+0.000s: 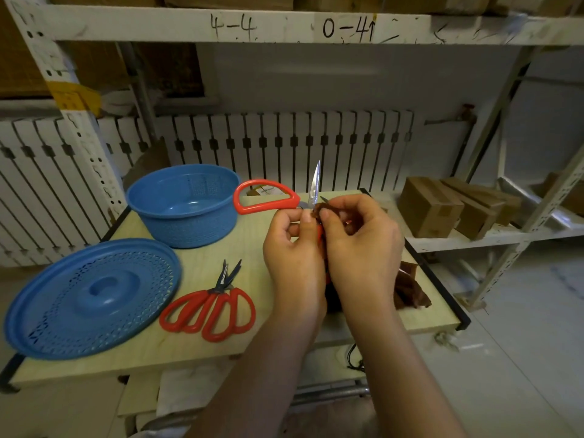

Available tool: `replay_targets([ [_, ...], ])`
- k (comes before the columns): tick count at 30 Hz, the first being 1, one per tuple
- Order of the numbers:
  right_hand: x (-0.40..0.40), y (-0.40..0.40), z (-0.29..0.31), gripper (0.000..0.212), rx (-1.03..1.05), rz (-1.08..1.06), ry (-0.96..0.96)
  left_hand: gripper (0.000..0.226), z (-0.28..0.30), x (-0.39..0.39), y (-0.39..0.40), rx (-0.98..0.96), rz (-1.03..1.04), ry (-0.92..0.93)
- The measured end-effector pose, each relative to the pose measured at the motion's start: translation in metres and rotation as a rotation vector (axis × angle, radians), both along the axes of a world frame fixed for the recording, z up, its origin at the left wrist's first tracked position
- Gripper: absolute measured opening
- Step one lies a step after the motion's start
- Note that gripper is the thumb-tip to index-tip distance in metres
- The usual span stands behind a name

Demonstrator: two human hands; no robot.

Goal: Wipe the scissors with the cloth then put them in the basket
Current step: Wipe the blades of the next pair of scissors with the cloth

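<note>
Brown cloth (pixel 322 210) was bunched in the fingertips of the person's right hand (pixel 360 245), just right of the frame's centre, and pinched against the scissors (pixel 314 188) near the pivot. The left hand (pixel 294 248) sat touching it on the left, fingers closed on the same pair just below the joint. These scissors stood open: one steel blade pointed straight up above the knuckles, and one red D-shaped handle stuck out leftward toward the basket. The other blade showed only as a short dark tip beside the cloth, and the second handle was mostly hidden between the palms. More of the brown cloth trailed down behind the right wrist onto the table's (pixel 196 346) right edge.

Outward from the hands, two more red-handled scissors (pixel 210 308) lay crossed on the table, lower and left of centre, nobody touching them. Beyond them, the blue basket (pixel 186 207) stood at centre left, and as far as I could see into it (the near wall hid part of the floor) it held nothing. Its blue lid (pixel 91 298) rested flat at lower left.

By my reckoning the job was early: the first pair was mid-wipe, nothing had reached the basket, and the two on the table waited for wiping.
</note>
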State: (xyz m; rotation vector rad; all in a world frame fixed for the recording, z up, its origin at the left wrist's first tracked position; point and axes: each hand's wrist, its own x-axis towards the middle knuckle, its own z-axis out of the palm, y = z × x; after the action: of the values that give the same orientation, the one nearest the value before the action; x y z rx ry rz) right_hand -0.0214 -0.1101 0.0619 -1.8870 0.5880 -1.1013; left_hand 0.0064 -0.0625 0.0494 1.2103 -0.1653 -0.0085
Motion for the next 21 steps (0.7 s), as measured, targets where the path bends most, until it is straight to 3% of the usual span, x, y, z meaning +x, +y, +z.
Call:
replay_targets([
  [6,0.0006,-0.0037,0.0022,0.018,-0.093,-0.093,0.059,0.018,-0.0076,0.0025,0.0028,0.015,0.009,-0.024],
  [12,0.0019,0.0,-0.0023,0.004,-0.241,-0.067,0.057,0.016,-0.0086,0.0026,0.0003,0.026,0.041,-0.058],
  [21,0.001,-0.0017,0.0032,0.009,-0.206,-0.053,0.093,0.018,-0.0087,0.0021,0.0021,0.02,0.04,-0.057],
])
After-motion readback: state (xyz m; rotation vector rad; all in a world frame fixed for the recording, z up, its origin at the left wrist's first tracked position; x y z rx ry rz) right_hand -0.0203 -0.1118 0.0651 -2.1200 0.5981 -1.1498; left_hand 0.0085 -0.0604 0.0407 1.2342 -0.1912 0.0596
